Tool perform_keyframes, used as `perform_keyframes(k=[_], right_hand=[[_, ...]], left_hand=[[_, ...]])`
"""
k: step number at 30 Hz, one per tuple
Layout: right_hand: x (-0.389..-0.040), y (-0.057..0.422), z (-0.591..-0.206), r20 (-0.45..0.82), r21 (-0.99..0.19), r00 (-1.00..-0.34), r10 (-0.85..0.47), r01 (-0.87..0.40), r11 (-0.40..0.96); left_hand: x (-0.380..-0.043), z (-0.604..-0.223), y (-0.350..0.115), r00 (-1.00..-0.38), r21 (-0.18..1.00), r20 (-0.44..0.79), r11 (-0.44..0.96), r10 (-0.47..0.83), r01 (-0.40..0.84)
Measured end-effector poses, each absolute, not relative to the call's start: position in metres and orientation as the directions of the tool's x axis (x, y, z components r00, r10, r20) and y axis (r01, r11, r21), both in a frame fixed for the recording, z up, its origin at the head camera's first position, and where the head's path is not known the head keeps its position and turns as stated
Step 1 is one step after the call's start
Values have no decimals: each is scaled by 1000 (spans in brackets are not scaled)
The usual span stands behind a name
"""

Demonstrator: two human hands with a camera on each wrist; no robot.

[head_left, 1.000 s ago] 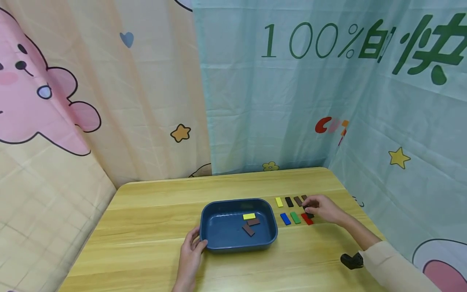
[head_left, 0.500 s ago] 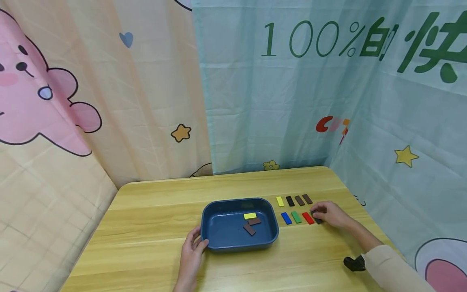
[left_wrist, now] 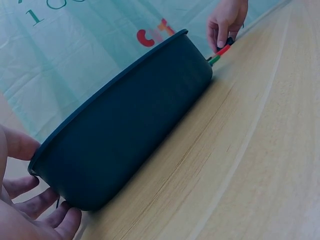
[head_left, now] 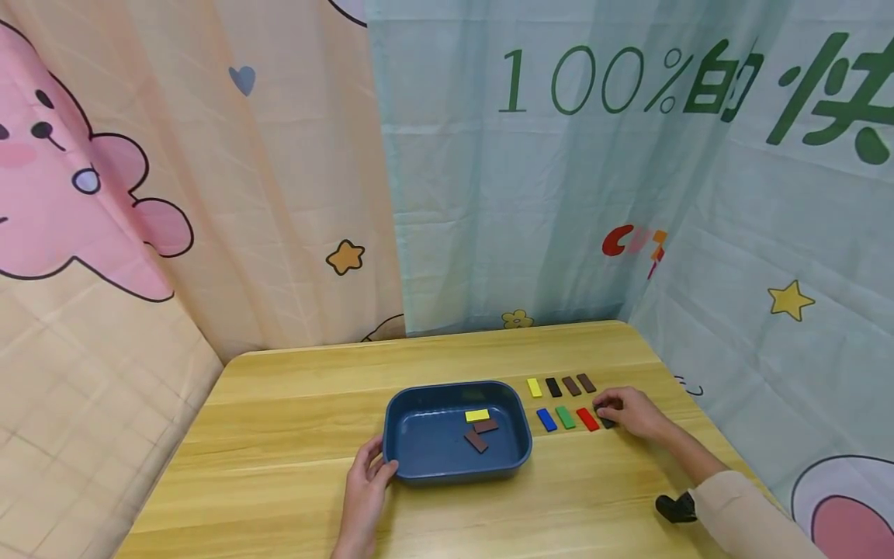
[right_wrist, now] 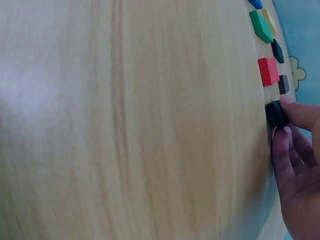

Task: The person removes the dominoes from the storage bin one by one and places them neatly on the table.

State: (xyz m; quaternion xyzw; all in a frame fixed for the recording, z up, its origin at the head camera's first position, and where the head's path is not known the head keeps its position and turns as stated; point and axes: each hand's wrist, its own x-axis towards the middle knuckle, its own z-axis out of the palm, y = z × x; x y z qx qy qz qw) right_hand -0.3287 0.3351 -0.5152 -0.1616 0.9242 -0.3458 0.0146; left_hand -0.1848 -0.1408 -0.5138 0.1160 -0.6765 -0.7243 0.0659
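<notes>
Near the tray (head_left: 457,475) the left hand (head_left: 366,483) grips, the right hand (head_left: 634,411) pinches a black block (right_wrist: 276,114), long axis slanting far-left.

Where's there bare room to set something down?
Bare table: left of the blue tray and left hand, and between tray and curtain. Right of the tray is crowded with two rows of blocks and the right hand.

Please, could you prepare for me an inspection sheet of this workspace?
Surface: wood-grain table.
Things: tray holding one yellow block and two brown blocks; right of it, two rows of four blocks.
Clutter: black object by the right sleeve, cannot tell what.
Hands: left hand holds the tray's left side; right hand pinches the black block ending the near row.
Cables: nothing seen.
Surroundings: printed curtains behind and beside the table.
</notes>
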Motion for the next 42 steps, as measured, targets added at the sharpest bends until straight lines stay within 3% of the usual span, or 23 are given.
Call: perform_keyframes(k=[29,42], right_hand=[[-331,318,-495,98,-627,-930,-355,-334,704],[-340,297,-482,135,-597,-858,-496,-470,650]], left_hand=[[-184,-512,-138,-959,994,-83,-91,-272,-61],[-186,-515,-139,-959,994,-87,-85,-270,-66]])
